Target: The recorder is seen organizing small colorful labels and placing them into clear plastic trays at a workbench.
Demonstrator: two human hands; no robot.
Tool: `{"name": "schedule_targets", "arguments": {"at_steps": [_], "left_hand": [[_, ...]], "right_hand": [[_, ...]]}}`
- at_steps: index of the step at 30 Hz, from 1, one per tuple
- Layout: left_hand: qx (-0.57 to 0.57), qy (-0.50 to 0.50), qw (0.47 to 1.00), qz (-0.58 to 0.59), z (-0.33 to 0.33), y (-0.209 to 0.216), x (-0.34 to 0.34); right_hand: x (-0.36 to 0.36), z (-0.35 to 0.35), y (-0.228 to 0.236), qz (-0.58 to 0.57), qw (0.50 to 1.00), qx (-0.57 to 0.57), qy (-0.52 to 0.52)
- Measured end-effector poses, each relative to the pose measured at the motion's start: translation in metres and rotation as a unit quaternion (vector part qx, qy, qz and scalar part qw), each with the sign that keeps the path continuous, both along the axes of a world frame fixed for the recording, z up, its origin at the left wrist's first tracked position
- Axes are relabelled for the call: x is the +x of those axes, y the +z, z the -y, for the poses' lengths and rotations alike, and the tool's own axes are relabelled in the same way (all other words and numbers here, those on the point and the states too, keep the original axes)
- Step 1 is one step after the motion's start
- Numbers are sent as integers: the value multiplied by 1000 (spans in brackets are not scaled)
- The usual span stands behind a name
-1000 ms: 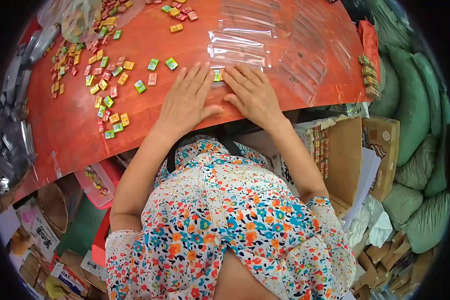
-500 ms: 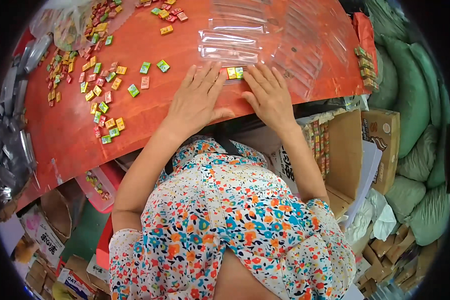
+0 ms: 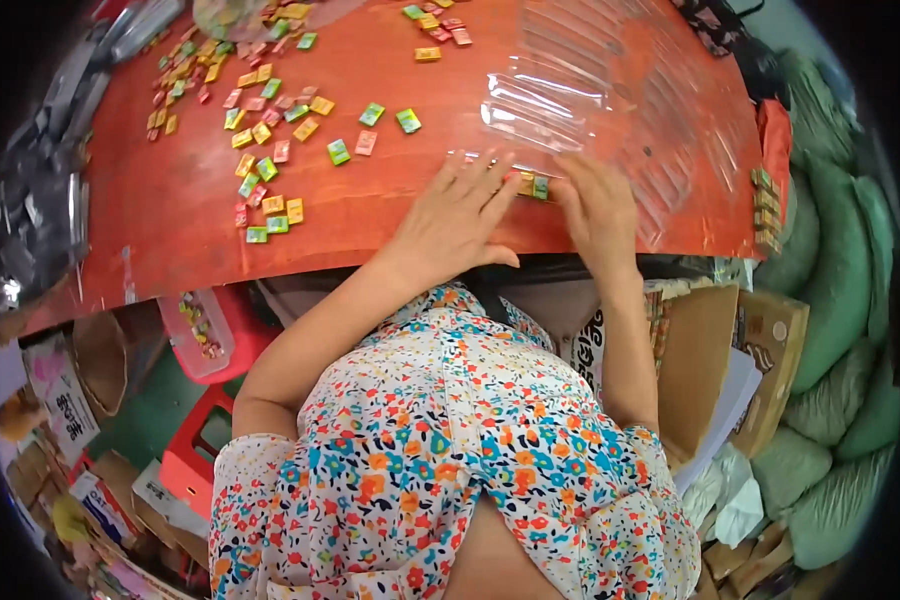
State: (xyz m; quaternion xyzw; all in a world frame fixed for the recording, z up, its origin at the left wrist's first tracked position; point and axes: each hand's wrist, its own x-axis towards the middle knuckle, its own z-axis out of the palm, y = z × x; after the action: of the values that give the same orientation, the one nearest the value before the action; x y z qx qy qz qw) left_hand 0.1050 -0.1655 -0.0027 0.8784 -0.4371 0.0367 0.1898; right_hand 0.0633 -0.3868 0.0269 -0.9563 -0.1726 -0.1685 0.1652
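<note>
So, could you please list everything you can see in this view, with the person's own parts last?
table: one, orange-red, across the top.
small wrapped pieces: many, green, yellow, pink and red, scattered over the table's left and top.
two small pieces: yellow and green, between the hands.
clear plastic trays: several, transparent, upper right of the table.
plastic stool: one, red, lower left.
cardboard box: one, brown, right.
sacks: several, green, far right.
flowered garment: one, multicoloured, bottom centre.
left hand: flat on the table.
right hand: flat on the table, at the trays' edge.
</note>
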Motion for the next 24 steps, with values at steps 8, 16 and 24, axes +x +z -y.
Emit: {"name": "schedule_targets", "arguments": {"at_steps": [8,16,24], "left_hand": [[-34,23,999,19,-11,-6,-17],[-29,53,998,-11,-36,-1,-17],[-31,33,999,28,-21,1,-9]], "right_hand": [[96,-74,7,-60,986,73,141],[125,-78,10,-125,969,58,206],[33,10,34,-217,960,176,-5]]}}
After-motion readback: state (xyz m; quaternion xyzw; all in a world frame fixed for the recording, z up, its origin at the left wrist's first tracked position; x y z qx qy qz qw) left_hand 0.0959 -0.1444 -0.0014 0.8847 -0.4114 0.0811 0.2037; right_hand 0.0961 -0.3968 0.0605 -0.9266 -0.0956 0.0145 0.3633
